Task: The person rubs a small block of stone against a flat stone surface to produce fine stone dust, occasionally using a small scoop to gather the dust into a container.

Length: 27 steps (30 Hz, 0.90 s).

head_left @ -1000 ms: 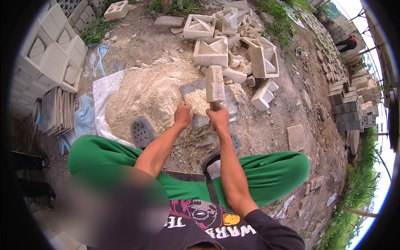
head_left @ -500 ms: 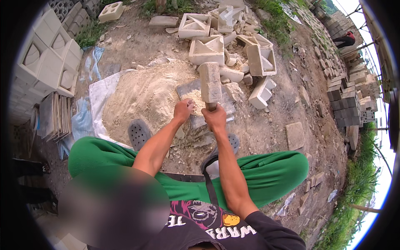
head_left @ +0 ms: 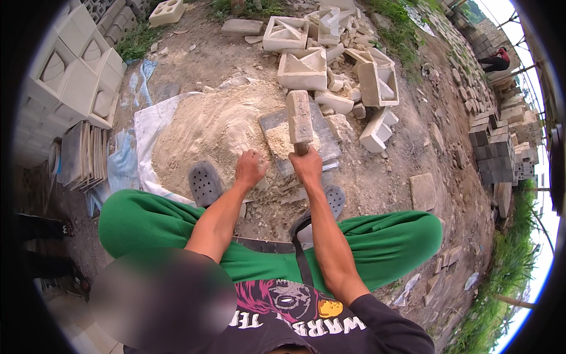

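Note:
My right hand (head_left: 306,166) is closed round the short handle of a mallet with a block-shaped, dust-covered head (head_left: 300,117). The mallet head hangs over a dark flat slab (head_left: 326,131), which has pale crushed crumbs (head_left: 279,139) on it. Left of the slab, my left hand (head_left: 251,169) is at the near edge of a heap of pale powder and grit (head_left: 203,127). Its fingers are bent downward and slightly apart, with nothing visible in them. The heap lies on a white sheet (head_left: 145,141).
Broken cream-coloured hollow blocks (head_left: 302,69) and rubble lie beyond the slab. Stacked pale blocks (head_left: 79,71) and thin boards (head_left: 85,154) stand at the left. My clog (head_left: 205,183) is beside the heap. Grey blocks (head_left: 492,150) are piled at the right; another person (head_left: 496,59) is far off.
My left hand has moved off the slab, back and left to the heap's edge. The right hand still grips the mallet in nearly the same pose. The whole view has shifted slightly.

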{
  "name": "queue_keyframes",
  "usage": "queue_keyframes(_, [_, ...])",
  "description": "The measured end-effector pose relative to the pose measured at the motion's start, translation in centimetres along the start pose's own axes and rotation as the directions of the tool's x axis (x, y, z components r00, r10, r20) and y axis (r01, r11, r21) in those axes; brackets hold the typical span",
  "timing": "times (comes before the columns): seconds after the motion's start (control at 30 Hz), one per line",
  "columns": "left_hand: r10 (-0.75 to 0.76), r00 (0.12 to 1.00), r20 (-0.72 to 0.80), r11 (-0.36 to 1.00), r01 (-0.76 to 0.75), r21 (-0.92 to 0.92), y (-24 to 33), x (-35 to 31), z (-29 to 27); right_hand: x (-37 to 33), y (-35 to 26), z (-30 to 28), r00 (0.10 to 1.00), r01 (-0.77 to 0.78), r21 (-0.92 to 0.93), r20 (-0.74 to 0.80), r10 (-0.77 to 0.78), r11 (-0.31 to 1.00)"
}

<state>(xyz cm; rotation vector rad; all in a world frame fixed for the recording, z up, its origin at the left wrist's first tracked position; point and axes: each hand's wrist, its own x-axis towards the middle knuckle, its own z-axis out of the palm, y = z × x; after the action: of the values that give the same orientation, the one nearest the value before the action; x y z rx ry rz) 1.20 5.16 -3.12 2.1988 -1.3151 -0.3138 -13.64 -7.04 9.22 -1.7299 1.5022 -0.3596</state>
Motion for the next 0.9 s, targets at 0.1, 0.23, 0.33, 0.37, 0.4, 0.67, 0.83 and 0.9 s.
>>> queue_keyframes(0.1, [-0.054,0.998,-0.037,0.998,0.055,0.008,0.5,-0.3,-0.2,0.0,-0.1,1.0,0.998,0.053,0.027,-0.034,-0.052,0.998])
queue_keyframes(0.23, [-0.211,0.976,-0.054,0.975,0.214,0.065,0.7,-0.9,-1.0,0.1,2.9,3.0,0.996,0.059,-0.062,0.072,-0.055,0.996])
queue_keyframes(0.33, [-0.269,0.958,-0.097,0.953,0.28,0.113,0.7,-2.6,-0.7,0.5,5.3,4.6,0.983,-0.071,-0.293,0.139,0.116,0.954])
queue_keyframes(0.37, [-0.269,0.959,-0.092,0.953,0.279,0.116,0.9,-3.2,-0.8,0.5,5.7,4.4,0.982,-0.058,-0.198,0.166,0.092,0.978])
queue_keyframes(0.4, [-0.303,0.952,-0.041,0.947,0.306,0.095,1.3,-3.7,-0.8,0.7,5.9,4.3,0.981,-0.065,-0.196,0.166,0.098,0.978])
queue_keyframes(0.67, [-0.363,0.931,0.039,0.931,0.36,0.061,0.6,-4.7,0.2,-0.1,0.7,1.5,1.0,0.024,0.012,-0.019,-0.024,1.0])
queue_keyframes(0.83, [-0.362,0.932,0.024,0.922,0.354,0.157,1.6,-4.4,0.6,0.2,3.9,3.5,0.998,0.057,0.002,-0.042,-0.057,0.998])
queue_keyframes(0.9, [-0.346,0.938,0.011,0.925,0.339,0.173,2.2,-4.2,0.5,0.7,5.5,4.1,0.996,-0.023,-0.134,0.088,0.035,0.991])
